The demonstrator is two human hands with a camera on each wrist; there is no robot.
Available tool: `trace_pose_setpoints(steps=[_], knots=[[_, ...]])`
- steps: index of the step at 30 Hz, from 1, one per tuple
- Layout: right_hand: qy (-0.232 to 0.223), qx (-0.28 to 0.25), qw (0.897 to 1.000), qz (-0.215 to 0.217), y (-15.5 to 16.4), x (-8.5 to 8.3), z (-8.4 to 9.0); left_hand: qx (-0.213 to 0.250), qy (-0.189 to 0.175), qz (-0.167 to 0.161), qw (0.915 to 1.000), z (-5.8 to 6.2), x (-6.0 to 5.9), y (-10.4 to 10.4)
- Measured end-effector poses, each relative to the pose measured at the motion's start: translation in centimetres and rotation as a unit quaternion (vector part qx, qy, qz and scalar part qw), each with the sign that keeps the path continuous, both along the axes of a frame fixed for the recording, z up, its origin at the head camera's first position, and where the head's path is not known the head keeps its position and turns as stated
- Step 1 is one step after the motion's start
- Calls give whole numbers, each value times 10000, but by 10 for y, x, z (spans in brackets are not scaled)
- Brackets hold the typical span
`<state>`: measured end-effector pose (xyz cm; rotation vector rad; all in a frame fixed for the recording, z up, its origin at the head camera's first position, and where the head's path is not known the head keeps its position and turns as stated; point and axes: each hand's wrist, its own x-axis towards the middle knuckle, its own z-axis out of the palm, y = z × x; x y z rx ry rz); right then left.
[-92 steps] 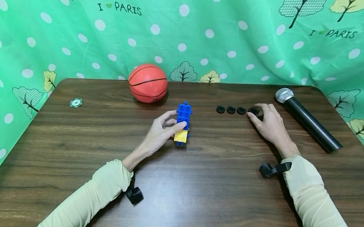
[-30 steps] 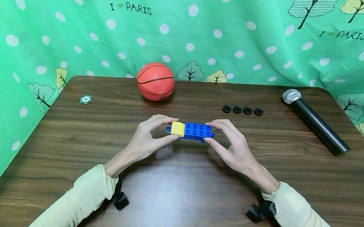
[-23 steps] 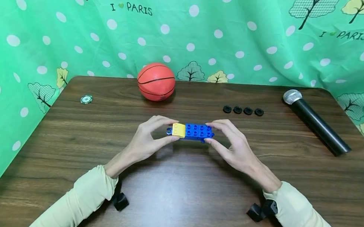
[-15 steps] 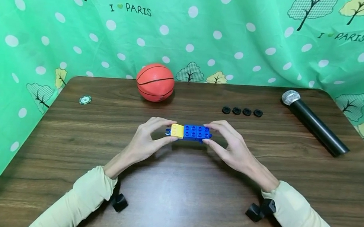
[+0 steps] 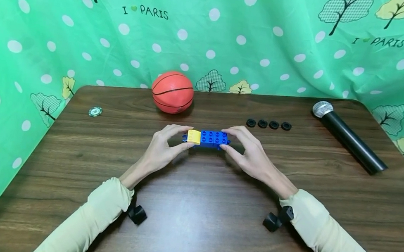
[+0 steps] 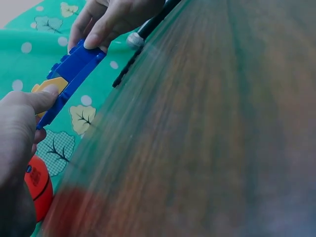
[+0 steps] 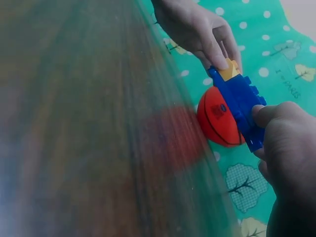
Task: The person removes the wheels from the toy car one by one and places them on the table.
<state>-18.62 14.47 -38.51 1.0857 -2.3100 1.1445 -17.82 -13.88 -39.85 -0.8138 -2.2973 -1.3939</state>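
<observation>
Both hands hold the blue studded plastic brick assembly with a yellow end piece [image 5: 205, 137] horizontal, lifted off the dark wood-grain table [image 5: 190, 224], about mid-table. Left hand [image 5: 163, 148] pinches the yellow end between thumb and fingers; right hand [image 5: 249, 154] pinches the blue end likewise. Orange mini basketball [image 5: 172, 92] sits by the far edge. Four black rings [image 5: 268, 124] in a row far-right; black handheld microphone [image 5: 348, 136] near the right edge; green poker chip [image 5: 95, 111] near the left edge.
</observation>
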Motion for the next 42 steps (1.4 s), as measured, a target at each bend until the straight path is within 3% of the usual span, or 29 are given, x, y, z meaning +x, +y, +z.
trace_pose_setpoints(steps=[10, 20, 42], knots=[[-180, 46, 9998, -71, -3, -16, -1, -115, -143, 182, 9997, -1, -15, -2], [-297, 147, 9994, -119, -2, -17, -7, -281, -393, 318, 9983, -6, -15, 0], [-466, 368, 9981, -141, -5, -25, -9, -402, -510, 366, 9972, -8, -24, -2]])
